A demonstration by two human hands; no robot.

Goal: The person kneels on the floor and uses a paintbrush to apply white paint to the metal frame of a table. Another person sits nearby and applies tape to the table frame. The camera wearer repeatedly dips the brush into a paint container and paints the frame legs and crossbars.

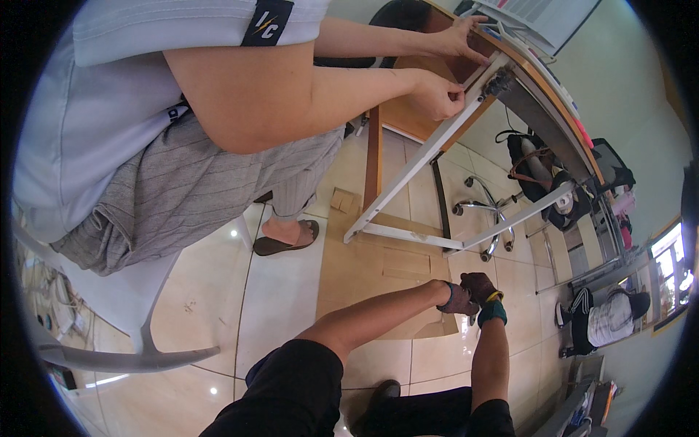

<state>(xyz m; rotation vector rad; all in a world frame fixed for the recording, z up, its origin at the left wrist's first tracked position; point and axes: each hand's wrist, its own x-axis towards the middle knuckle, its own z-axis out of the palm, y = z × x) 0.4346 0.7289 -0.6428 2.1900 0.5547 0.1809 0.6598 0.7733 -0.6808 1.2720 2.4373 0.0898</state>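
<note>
Both own hands, left hand (457,300) & right hand (482,285), meet near white frame (408,178)

Black short sleeves, a yellow band and teal cuff at the right wrist (493,309), dark trousers.

One head-worn fisheye view looks steeply down from close above the person's own forearms, facing the tiled floor (291,291) and the far white frame (408,175).

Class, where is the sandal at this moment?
In the head view, the sandal sits left of centre on the tiled floor, on the seated co-worker's foot, just left of the white metal frame.
</note>
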